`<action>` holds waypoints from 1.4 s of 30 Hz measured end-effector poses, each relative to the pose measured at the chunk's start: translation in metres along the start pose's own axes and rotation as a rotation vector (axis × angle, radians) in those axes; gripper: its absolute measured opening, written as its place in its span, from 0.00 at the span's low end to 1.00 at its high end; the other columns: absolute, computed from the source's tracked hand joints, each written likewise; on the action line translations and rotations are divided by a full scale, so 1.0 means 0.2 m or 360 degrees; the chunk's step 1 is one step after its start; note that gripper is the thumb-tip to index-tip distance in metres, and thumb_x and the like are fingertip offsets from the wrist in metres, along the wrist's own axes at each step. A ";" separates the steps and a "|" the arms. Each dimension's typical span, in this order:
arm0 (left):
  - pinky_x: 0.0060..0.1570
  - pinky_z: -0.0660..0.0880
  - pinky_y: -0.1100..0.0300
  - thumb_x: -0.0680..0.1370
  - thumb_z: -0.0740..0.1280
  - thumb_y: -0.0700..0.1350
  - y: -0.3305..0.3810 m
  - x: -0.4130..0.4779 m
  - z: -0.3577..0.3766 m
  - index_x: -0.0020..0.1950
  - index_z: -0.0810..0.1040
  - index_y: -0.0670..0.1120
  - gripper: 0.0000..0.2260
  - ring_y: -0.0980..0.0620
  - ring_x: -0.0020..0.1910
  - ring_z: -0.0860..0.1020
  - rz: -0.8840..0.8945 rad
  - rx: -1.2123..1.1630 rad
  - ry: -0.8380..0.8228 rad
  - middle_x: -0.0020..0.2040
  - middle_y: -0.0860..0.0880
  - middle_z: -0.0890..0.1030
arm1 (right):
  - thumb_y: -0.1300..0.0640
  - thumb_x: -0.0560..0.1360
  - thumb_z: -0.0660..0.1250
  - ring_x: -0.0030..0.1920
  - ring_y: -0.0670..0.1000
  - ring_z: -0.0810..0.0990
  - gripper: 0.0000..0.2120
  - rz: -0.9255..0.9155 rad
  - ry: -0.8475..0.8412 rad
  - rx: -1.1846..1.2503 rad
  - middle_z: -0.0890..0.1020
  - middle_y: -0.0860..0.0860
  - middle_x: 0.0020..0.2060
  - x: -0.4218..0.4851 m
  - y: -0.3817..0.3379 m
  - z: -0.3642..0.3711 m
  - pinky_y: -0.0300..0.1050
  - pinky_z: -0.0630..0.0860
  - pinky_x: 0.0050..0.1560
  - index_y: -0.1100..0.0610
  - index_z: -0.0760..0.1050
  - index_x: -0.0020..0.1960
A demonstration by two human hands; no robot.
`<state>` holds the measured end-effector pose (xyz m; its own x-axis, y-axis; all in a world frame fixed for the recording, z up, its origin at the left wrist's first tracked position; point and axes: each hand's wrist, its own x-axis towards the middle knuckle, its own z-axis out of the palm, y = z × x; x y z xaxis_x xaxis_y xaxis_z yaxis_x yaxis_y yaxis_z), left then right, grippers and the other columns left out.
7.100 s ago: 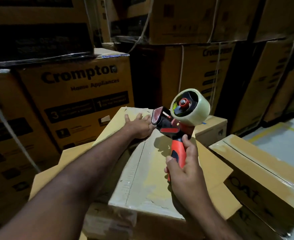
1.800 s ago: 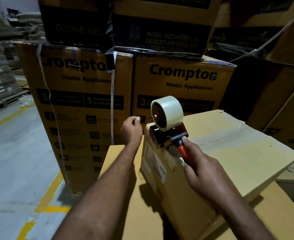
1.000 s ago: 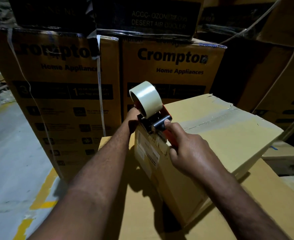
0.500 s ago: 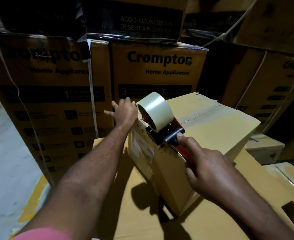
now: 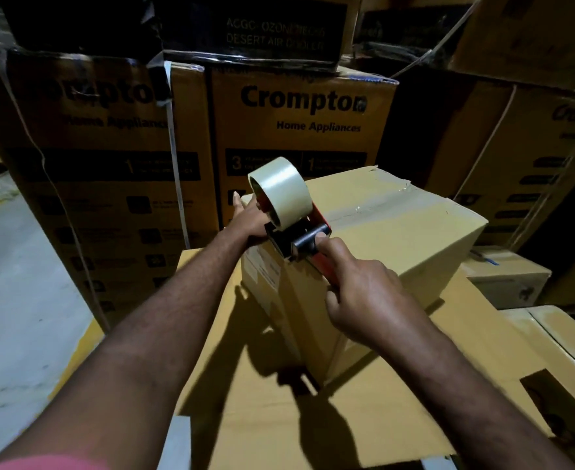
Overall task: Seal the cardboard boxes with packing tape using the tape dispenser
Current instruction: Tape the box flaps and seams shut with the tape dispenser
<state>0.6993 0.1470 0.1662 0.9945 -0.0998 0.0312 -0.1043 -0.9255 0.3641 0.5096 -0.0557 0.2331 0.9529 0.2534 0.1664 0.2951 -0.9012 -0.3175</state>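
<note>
Gripping one tape dispenser [image 5: 299,239] with right hand [image 5: 360,293] at top edge of one small cardboard box [image 5: 397,225]; resting straight-fingered left hand [image 5: 245,215] on same edge.

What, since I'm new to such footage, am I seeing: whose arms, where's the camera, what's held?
No machine: a person works bare-handed. The camera sits on their head, looking down along both arms. The right hand holds a red-handled tape dispenser, pressed to the top edge of a small box. The left hand rests on that box's corner, partly hidden by the roll. The small box sits on a bigger box; printed cartons stand stacked behind.
</note>
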 end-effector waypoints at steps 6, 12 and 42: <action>0.74 0.30 0.35 0.84 0.61 0.57 0.08 -0.07 -0.04 0.83 0.55 0.52 0.30 0.44 0.82 0.38 -0.0065 0.0026 0.0086 0.84 0.45 0.47 | 0.56 0.79 0.63 0.35 0.46 0.77 0.33 0.0027 -0.0100 0.0044 0.77 0.48 0.37 -0.29 0.13 -0.13 0.47 0.79 0.38 0.33 0.47 0.71; 0.73 0.32 0.31 0.75 0.74 0.59 0.19 -0.18 -0.01 0.84 0.47 0.49 0.48 0.38 0.80 0.33 -0.0238 -0.0184 0.0240 0.83 0.41 0.38 | 0.58 0.77 0.63 0.37 0.47 0.78 0.34 0.0006 -0.0017 0.0045 0.77 0.48 0.37 -0.34 0.14 -0.11 0.50 0.81 0.41 0.36 0.49 0.73; 0.79 0.40 0.39 0.80 0.59 0.60 0.58 -0.56 0.16 0.82 0.60 0.47 0.33 0.40 0.82 0.47 -0.0340 -0.1094 0.0067 0.83 0.44 0.54 | 0.53 0.81 0.62 0.37 0.42 0.75 0.35 0.0030 0.0003 0.0165 0.70 0.43 0.42 -0.64 0.32 -0.13 0.36 0.74 0.33 0.33 0.42 0.74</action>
<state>0.5760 0.0401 0.1753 0.9936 0.0845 -0.0751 0.1068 -0.4826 0.8693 0.4050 -0.1545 0.2153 0.9583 0.2360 0.1612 0.2828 -0.8645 -0.4156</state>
